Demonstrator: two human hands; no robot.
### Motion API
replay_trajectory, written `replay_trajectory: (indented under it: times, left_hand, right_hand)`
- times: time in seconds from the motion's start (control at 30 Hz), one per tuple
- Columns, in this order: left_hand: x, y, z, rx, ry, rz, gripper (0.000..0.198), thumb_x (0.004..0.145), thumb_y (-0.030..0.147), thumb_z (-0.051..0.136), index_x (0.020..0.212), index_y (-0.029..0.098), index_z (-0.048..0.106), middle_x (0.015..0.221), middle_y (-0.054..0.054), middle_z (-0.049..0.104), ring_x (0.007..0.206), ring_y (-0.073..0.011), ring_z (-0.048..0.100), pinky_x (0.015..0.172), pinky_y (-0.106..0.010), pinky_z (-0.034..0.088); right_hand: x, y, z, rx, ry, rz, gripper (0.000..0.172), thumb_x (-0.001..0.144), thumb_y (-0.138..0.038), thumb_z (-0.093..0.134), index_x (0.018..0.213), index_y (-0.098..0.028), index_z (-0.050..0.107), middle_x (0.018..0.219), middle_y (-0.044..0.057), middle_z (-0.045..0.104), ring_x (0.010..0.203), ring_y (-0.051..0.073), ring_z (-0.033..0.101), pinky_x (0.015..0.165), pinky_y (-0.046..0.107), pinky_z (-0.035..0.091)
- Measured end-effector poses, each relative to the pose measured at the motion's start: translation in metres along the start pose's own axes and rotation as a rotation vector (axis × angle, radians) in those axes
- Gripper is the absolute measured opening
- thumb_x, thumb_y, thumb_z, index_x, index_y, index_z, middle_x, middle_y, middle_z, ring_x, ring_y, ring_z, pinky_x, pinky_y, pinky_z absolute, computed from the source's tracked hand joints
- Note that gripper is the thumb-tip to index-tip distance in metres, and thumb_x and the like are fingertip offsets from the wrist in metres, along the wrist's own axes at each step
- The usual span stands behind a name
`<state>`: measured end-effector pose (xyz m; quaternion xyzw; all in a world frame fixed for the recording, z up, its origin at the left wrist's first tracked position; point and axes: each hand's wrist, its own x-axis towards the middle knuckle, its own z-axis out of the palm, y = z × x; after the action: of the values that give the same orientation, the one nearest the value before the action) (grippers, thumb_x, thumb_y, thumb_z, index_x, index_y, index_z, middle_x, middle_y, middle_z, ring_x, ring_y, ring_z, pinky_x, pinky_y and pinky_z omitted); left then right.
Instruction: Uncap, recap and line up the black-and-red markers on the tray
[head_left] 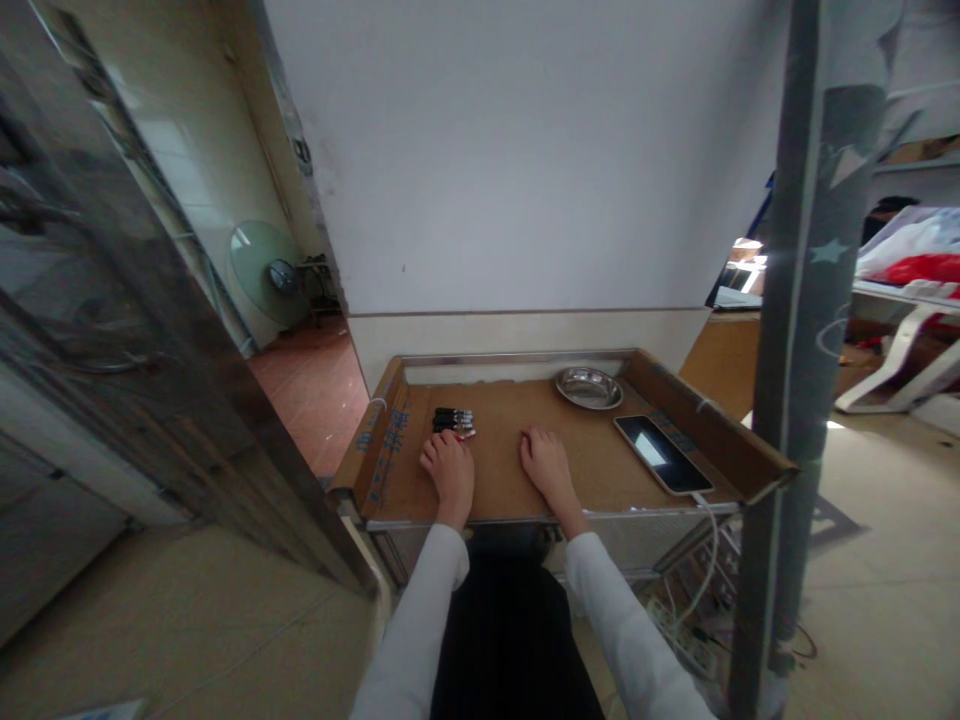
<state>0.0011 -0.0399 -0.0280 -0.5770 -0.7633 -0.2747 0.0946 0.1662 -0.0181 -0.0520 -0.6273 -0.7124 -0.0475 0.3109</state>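
Note:
My left hand rests palm down on a brown cardboard sheet, its fingers lying beside a small group of short, slim tubes. These are black with silvery or clear ends, laid side by side; the nearest shows some red and lies right at my fingertips. Whether my fingers touch it I cannot tell. My right hand also lies palm down on the cardboard, fingers slightly bent, with nothing visible in it. Beyond it, toward the back right, stands a round shiny metal dish.
A phone with a white cable lies at the right. Raised cardboard flaps edge both sides of the tabletop. A pale wall rises behind it; a grey post stands right, a metal door left.

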Motion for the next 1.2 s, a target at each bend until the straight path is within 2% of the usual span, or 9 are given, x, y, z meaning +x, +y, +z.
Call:
replay_trajectory:
  times: [0.1,0.23,0.37,0.5,0.63,0.77,0.87,1.0,1.2]
  left_hand:
    - [0.001,0.000,0.004,-0.017,-0.062,0.146,0.020,0.089,0.021,0.039,0.097,0.014,0.055,0.099,-0.013,0.056,0.096,-0.0280,0.050,0.081,-0.043,0.040]
    - [0.012,0.008,0.013,-0.195,-0.188,0.499,0.018,0.091,0.026,0.041,0.095,0.017,0.056,0.097,-0.009,0.058,0.096,-0.0225,0.054,0.083,-0.036,0.043]
    - [0.029,0.024,0.022,-0.423,-0.245,0.661,0.019,0.093,0.026,0.037,0.096,0.019,0.055,0.096,-0.004,0.058,0.089,-0.0146,0.057,0.083,-0.029,0.046]
    - [0.039,0.035,0.023,-0.623,-0.131,0.616,0.020,0.093,0.030,0.039,0.103,0.020,0.052,0.104,-0.004,0.055,0.097,-0.0138,0.057,0.088,-0.028,0.046]
    - [0.041,0.039,0.021,-0.739,-0.106,0.571,0.028,0.093,0.031,0.039,0.118,0.021,0.047,0.117,-0.007,0.053,0.106,-0.0136,0.055,0.094,-0.029,0.045]
    - [0.040,0.037,0.023,-0.718,-0.196,0.655,0.032,0.093,0.028,0.038,0.123,0.023,0.046,0.118,-0.005,0.056,0.111,-0.0138,0.053,0.098,-0.030,0.042]
    - [0.039,0.036,0.026,-0.710,-0.201,0.658,0.030,0.093,0.030,0.040,0.120,0.023,0.048,0.113,-0.005,0.057,0.105,-0.0133,0.056,0.095,-0.029,0.044]
    - [0.038,0.035,0.027,-0.700,-0.176,0.667,0.023,0.092,0.031,0.042,0.108,0.020,0.054,0.104,-0.004,0.059,0.099,-0.0139,0.057,0.090,-0.028,0.045]
    - [0.039,0.031,0.022,-0.740,-0.090,0.526,0.022,0.092,0.031,0.042,0.107,0.019,0.053,0.103,-0.005,0.058,0.094,-0.0145,0.058,0.085,-0.028,0.046]
  right_hand:
    - [0.008,0.002,0.005,0.128,0.016,-0.018,0.034,0.091,-0.029,0.031,0.095,-0.014,0.061,0.093,0.014,0.065,0.090,0.023,0.056,0.084,0.036,0.039]
    - [0.021,0.001,0.012,0.433,0.003,-0.029,0.035,0.090,-0.037,0.032,0.088,-0.018,0.062,0.092,0.011,0.065,0.088,0.021,0.056,0.083,0.035,0.041]
    - [0.031,0.002,0.012,0.780,-0.088,0.101,0.036,0.081,-0.050,0.046,0.080,-0.018,0.063,0.078,0.006,0.065,0.072,0.017,0.057,0.070,0.030,0.043]
    - [0.035,0.010,0.005,1.244,-0.151,0.343,0.042,0.067,-0.054,0.061,0.087,-0.017,0.063,0.060,-0.002,0.057,0.049,0.009,0.044,0.048,0.022,0.033]
    - [0.037,0.016,0.001,1.505,-0.081,0.460,0.043,0.059,-0.047,0.071,0.089,-0.017,0.064,0.064,-0.003,0.058,0.049,0.006,0.043,0.045,0.019,0.031]
    - [0.038,0.017,0.005,1.530,-0.051,0.483,0.039,0.059,-0.046,0.071,0.085,-0.017,0.065,0.060,-0.004,0.058,0.047,0.005,0.042,0.042,0.018,0.029]
    - [0.038,0.017,0.008,1.517,-0.054,0.466,0.037,0.061,-0.045,0.070,0.084,-0.017,0.065,0.060,-0.003,0.059,0.045,0.005,0.041,0.040,0.018,0.028]
    - [0.037,0.019,0.010,1.516,-0.047,0.456,0.033,0.062,-0.043,0.069,0.083,-0.017,0.065,0.069,0.000,0.064,0.052,0.007,0.050,0.047,0.020,0.039]
    - [0.037,0.023,0.011,1.575,0.011,0.522,0.029,0.065,-0.040,0.069,0.083,-0.018,0.064,0.073,0.002,0.067,0.061,0.012,0.061,0.060,0.026,0.050]
